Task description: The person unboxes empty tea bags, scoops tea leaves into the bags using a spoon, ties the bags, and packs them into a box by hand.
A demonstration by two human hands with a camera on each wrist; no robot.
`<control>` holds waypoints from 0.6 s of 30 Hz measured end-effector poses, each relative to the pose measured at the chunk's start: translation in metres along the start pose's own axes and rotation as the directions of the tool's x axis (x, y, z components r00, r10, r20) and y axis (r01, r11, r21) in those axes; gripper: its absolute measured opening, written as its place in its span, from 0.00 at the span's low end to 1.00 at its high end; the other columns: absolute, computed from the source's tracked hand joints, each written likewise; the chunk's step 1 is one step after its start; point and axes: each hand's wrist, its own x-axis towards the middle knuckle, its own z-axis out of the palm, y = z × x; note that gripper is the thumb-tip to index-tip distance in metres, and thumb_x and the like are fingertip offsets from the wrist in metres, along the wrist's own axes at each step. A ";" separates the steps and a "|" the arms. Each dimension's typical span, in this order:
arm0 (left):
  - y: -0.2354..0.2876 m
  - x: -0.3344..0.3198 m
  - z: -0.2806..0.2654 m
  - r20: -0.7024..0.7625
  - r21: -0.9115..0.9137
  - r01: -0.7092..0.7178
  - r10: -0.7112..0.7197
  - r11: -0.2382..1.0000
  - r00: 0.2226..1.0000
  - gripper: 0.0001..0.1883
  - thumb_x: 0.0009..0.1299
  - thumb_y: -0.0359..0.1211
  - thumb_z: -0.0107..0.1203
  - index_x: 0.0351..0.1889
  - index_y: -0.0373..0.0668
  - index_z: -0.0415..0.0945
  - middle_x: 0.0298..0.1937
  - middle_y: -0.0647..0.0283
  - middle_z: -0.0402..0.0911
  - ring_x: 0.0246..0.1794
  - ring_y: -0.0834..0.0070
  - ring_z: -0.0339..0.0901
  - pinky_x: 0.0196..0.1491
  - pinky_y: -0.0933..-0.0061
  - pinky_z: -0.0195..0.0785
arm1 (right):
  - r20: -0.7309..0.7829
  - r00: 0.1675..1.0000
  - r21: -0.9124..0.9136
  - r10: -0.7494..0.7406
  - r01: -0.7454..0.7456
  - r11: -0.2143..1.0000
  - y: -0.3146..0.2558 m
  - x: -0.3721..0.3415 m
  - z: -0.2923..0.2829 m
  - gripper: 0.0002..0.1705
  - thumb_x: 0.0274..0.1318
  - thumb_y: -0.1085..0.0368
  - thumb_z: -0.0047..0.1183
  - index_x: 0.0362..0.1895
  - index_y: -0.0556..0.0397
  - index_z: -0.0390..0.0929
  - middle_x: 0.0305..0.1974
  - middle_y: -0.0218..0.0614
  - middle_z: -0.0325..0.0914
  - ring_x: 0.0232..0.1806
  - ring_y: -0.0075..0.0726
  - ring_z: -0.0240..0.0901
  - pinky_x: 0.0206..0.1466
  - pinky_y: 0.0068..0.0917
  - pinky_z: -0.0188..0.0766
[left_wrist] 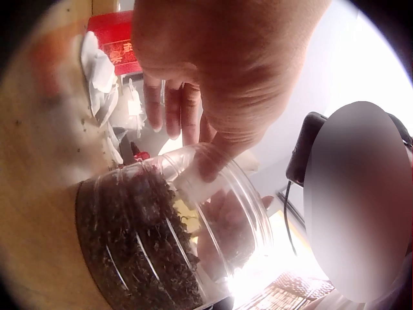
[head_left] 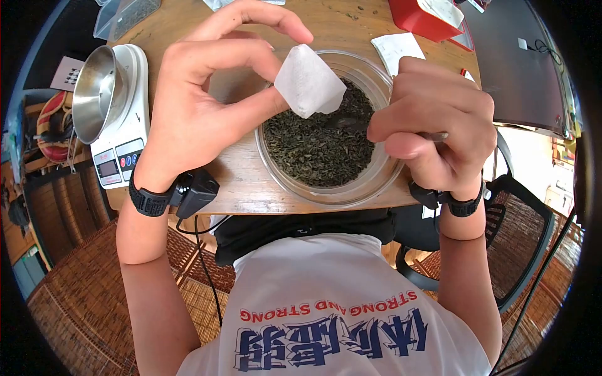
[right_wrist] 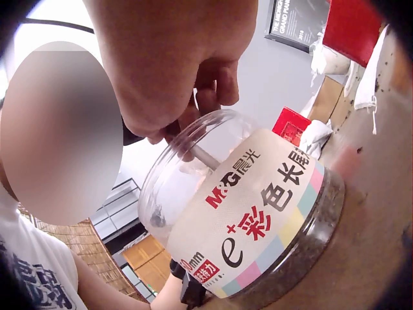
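So the white tea bag [head_left: 308,81] is up in the air over the tub, pinched between the thumb and fingertips of the left hand [head_left: 185,116]. Pretty narrow grip, just the edge of the bag, with the other fingers arched loosely above it. Can't tell if there's anything inside the bag.

Just across from that pinch, the right hand [head_left: 445,109] has its fingers curled around a thin metal spoon [head_left: 437,136]. Its handle end pokes out by the thumb, and the other end seems to be down in the leaves, though it's hard to make out.

Right under both grips sits a round clear plastic tub [head_left: 332,198], partly filled with dark dried tea leaves [head_left: 313,153]. The wrist view by the right hand shows a big M&G label [right_wrist: 258,213] wrapped around its side.

Off to the left of the left hand there's a white kitchen scale [head_left: 119,150] with a metal bowl [head_left: 94,94] on it. Past the right hand, a flat white packet [head_left: 398,50] lies near the knuckles, and a red box [head_left: 423,19] is further out on the wooden table [head_left: 232,182]. Nearer the body than either grip is a white T-shirt [head_left: 326,269] reading "STRONG AND STRONG".
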 end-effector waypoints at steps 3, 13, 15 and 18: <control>0.000 0.000 0.000 0.005 0.003 -0.001 0.001 1.000 1.000 0.08 0.56 0.24 0.67 0.35 0.38 0.88 0.58 0.54 0.81 0.57 0.68 0.78 0.59 0.67 0.69 | -0.101 0.994 0.015 0.034 -0.033 0.999 -0.003 -0.001 -0.001 0.30 0.72 0.44 0.53 0.24 0.56 0.79 0.19 0.30 0.76 0.17 0.29 0.60 0.21 0.28 0.54; -0.002 0.000 -0.001 0.004 0.021 -0.013 0.013 1.000 1.000 0.09 0.55 0.24 0.68 0.35 0.37 0.87 0.56 0.53 0.82 0.56 0.68 0.78 0.59 0.67 0.69 | -0.043 0.998 0.037 -0.046 0.048 0.998 -0.003 0.003 -0.013 0.33 0.73 0.40 0.49 0.24 0.54 0.83 0.19 0.27 0.75 0.21 0.28 0.59 0.26 0.28 0.55; -0.001 0.001 0.001 -0.001 0.023 -0.018 0.018 1.000 1.000 0.09 0.55 0.24 0.68 0.35 0.37 0.87 0.56 0.53 0.83 0.56 0.67 0.78 0.59 0.67 0.69 | 0.020 0.999 -0.014 -0.041 0.041 0.999 -0.001 0.004 -0.011 0.32 0.71 0.41 0.52 0.25 0.54 0.85 0.20 0.28 0.76 0.22 0.29 0.60 0.27 0.29 0.57; -0.001 0.001 0.002 -0.008 0.022 -0.023 0.023 1.000 1.000 0.09 0.55 0.24 0.68 0.35 0.37 0.87 0.56 0.53 0.83 0.55 0.67 0.79 0.59 0.67 0.69 | 0.093 0.996 -0.072 -0.001 0.008 0.997 -0.002 0.006 -0.008 0.28 0.66 0.44 0.58 0.26 0.56 0.87 0.21 0.30 0.77 0.23 0.34 0.62 0.29 0.29 0.60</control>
